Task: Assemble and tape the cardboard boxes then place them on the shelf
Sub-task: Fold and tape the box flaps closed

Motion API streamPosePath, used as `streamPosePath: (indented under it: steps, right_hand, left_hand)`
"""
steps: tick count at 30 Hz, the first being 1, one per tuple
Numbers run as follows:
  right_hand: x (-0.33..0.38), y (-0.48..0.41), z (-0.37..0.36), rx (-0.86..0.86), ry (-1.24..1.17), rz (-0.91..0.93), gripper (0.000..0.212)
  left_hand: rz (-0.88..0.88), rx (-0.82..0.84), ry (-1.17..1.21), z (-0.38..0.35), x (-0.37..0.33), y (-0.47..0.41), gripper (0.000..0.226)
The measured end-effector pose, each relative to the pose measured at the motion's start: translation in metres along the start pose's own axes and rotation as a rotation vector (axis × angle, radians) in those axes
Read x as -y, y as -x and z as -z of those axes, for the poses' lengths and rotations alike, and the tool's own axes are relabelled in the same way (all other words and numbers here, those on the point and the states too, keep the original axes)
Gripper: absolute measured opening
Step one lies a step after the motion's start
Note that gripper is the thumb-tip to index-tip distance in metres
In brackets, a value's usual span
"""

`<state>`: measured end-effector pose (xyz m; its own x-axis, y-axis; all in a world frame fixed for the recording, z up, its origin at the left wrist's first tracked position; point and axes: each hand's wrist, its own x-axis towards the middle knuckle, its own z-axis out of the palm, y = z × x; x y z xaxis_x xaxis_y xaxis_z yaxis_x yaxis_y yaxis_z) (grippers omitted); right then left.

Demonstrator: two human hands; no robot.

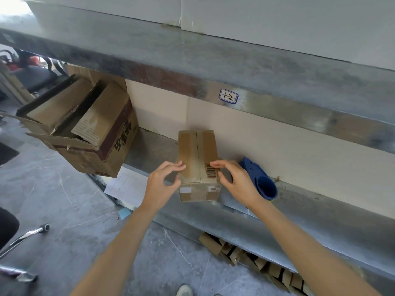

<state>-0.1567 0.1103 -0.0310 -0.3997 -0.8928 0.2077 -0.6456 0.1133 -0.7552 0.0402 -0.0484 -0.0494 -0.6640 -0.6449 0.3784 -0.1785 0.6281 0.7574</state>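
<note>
A small cardboard box (pixel 197 154) stands on the metal shelf (pixel 277 212), its top flaps closed along a centre seam, with a barcode near the front right. My left hand (pixel 164 184) rests fingertips on the box's front left top edge. My right hand (pixel 237 180) presses fingertips on the barcode corner, thumb at the box's right side. A blue tape dispenser (pixel 259 178) lies on the shelf just right of my right hand, against the back panel.
A large open carton (pixel 85 129) with smaller boxes inside sits at the shelf's left end, overhanging the edge. An upper shelf beam (pixel 213 82) carries a label "1-2". Flat cardboard pieces (pixel 256 259) lie under the shelf. A chair base (pixel 23 238) stands at lower left.
</note>
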Motion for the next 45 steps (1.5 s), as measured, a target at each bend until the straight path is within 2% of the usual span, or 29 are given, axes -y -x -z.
streamPosePath:
  steps: [9, 11, 14, 18, 21, 23, 28, 31, 38, 42, 45]
  right_hand:
    - [0.003, -0.008, -0.013, -0.107, 0.061, 0.013, 0.027]
    - [0.002, -0.006, -0.009, -0.053, 0.05, -0.007, 0.04]
    - [-0.002, -0.005, 0.004, 0.092, 0.022, -0.022, 0.066]
    - [-0.006, -0.006, 0.007, 0.134, 0.114, 0.059, 0.056]
    - [-0.003, -0.002, 0.003, 0.113, 0.105, 0.029, 0.05]
    - [0.004, -0.001, -0.003, 0.05, 0.14, 0.022, 0.045]
    - [0.029, -0.004, -0.034, -0.244, 0.214, -0.02, 0.028]
    - [0.029, -0.002, -0.039, -0.282, 0.187, -0.041, 0.024]
    - [0.014, -0.002, -0.026, -0.166, 0.202, 0.031, 0.034]
    - [-0.005, -0.001, -0.005, 0.063, 0.121, 0.031, 0.043]
    - [-0.006, -0.006, 0.001, 0.094, 0.137, 0.033, 0.042]
  left_hand:
    - [-0.021, -0.052, -0.008, -0.007, -0.001, 0.002, 0.028]
    - [-0.017, -0.036, -0.013, -0.005, 0.001, 0.001, 0.026]
    - [-0.012, 0.002, 0.015, -0.004, 0.002, 0.001, 0.035]
    - [-0.024, -0.008, 0.025, -0.008, 0.001, 0.004, 0.04]
    - [0.002, -0.045, 0.04, -0.012, 0.0, 0.005, 0.038]
    - [0.03, -0.095, 0.031, -0.018, -0.006, 0.007, 0.034]
    - [0.132, -0.254, -0.072, -0.043, -0.03, 0.01, 0.036]
    - [0.142, -0.289, -0.078, -0.048, -0.036, 0.012, 0.041]
    - [0.111, -0.238, -0.03, -0.042, -0.028, 0.011, 0.043]
    - [0.023, -0.025, 0.043, -0.016, -0.003, 0.011, 0.048]
    - [-0.005, 0.063, 0.029, -0.006, 0.005, 0.005, 0.05]
